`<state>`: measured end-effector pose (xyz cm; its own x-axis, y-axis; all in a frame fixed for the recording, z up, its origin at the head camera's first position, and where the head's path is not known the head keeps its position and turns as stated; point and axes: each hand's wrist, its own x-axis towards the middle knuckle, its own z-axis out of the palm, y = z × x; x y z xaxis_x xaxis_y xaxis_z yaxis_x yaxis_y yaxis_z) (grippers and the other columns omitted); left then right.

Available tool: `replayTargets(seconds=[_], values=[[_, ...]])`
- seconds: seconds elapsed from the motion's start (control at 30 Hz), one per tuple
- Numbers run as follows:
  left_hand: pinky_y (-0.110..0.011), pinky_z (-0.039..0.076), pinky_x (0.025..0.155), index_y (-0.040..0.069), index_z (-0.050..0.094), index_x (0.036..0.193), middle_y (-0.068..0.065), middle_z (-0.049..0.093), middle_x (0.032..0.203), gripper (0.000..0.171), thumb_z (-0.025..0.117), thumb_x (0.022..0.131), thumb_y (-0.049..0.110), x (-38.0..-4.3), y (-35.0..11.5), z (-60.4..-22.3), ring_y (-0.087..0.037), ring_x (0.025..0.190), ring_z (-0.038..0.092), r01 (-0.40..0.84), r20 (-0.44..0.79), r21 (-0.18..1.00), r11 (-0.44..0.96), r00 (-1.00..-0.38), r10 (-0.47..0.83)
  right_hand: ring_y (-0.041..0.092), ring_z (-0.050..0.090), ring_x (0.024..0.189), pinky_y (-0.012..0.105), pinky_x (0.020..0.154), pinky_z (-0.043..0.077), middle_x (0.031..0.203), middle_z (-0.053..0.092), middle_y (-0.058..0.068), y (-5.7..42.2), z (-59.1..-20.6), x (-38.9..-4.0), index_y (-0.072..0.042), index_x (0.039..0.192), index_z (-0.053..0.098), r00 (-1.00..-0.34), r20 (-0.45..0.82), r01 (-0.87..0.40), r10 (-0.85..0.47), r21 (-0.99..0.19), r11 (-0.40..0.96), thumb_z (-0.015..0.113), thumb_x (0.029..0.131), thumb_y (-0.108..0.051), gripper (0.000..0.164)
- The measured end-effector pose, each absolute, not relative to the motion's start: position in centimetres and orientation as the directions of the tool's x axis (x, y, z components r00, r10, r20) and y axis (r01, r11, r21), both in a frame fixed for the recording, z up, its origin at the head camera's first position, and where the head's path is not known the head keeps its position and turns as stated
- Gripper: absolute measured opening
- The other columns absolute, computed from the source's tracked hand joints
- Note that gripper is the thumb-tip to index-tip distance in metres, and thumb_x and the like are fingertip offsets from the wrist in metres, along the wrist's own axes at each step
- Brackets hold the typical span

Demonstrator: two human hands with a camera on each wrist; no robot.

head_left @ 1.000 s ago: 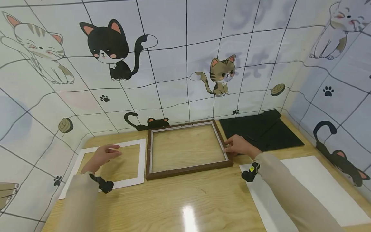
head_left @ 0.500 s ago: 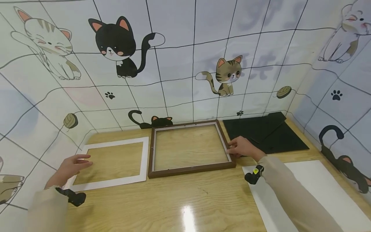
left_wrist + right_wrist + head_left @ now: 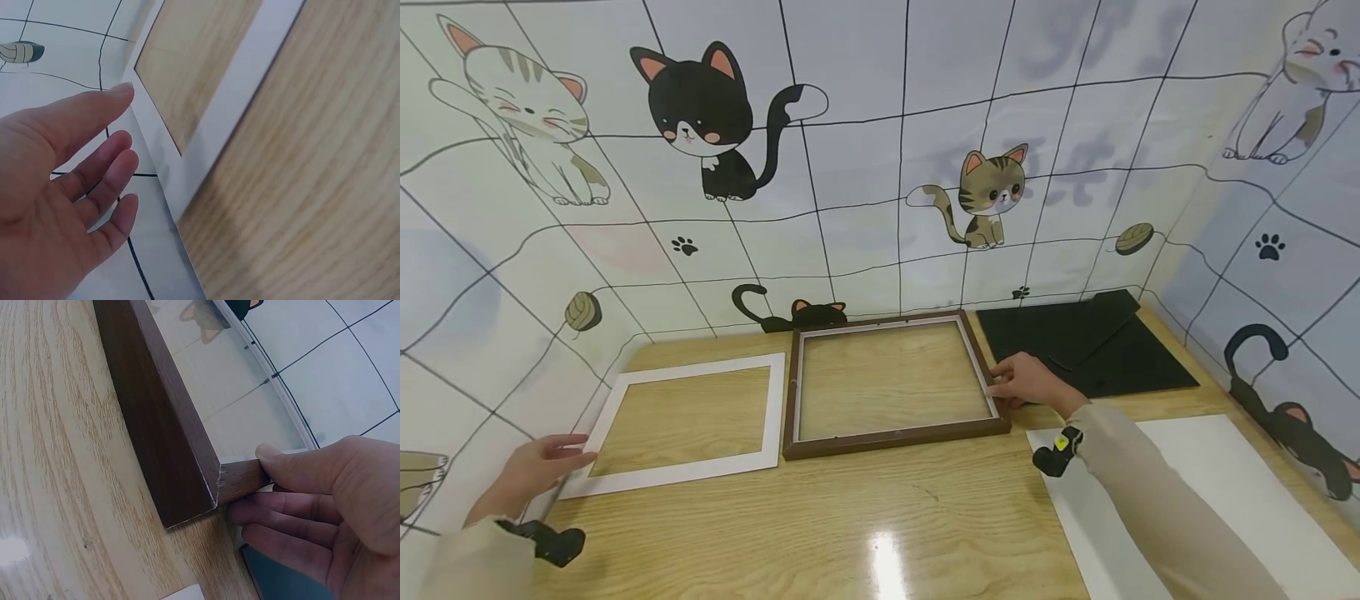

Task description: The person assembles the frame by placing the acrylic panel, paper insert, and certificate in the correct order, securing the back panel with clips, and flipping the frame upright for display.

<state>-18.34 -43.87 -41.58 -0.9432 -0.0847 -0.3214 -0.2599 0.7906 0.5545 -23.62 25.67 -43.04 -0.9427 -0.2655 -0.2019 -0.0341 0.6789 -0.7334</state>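
A brown wooden picture frame (image 3: 895,436) lies on the table in the middle of the head view, with a clear pane inside that mirrors the wall. My right hand (image 3: 1028,382) holds its right side; in the right wrist view the thumb (image 3: 294,467) rests on the top edge and the fingers lie against the outer side. To the left lies a white mat board (image 3: 685,475) with a rectangular opening. My left hand (image 3: 533,471) is beside the mat's near left corner, fingers loosely bent. In the left wrist view the thumb tip overlaps the mat's edge, nothing in the grasp.
A black backing board (image 3: 1120,350) lies at the back right. In front of it is a large white sheet (image 3: 1217,475), partly under the right forearm. Walls with cat drawings (image 3: 880,167) enclose the wooden table (image 3: 790,533) at the back and sides.
My left hand has moved left and toward me, from over the mat's opening to its left edge. The right hand stays on the frame. The head view has shifted slightly.
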Motion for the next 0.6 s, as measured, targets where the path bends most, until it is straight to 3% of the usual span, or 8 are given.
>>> replayTargets(seconds=[0.27,0.6], values=[[-0.053,0.043,0.08,-0.017,0.035,0.127,-0.04,0.038,0.122,0.084,0.066,0.08,0.045,-17.6,-44.4,-42.4,-0.052,0.108,0.039,-0.272,-0.298,0.546,0.792,-0.947,-0.119,0.026,0.066,0.075,0.035,0.06,0.054,0.096,0.063,0.022,25.6,-43.0,-23.6,0.018,0.119,0.048,-0.945,-0.202,-0.03,-0.256,-0.727,0.686,0.068,0.083,-0.012,0.051],[-0.05,0.044,0.079,-0.017,0.037,0.126,-0.04,0.039,0.122,0.083,0.068,0.079,0.044,-17.2,-44.6,-43.0,-0.051,0.107,0.04,-0.248,-0.249,0.56,0.791,-0.96,-0.125,0.025,0.066,0.074,0.035,0.06,0.054,0.097,0.062,0.023,25.5,-42.9,-23.6,0.019,0.119,0.048,-0.945,-0.197,-0.035,-0.262,-0.734,0.679,0.067,0.083,-0.011,0.05]])
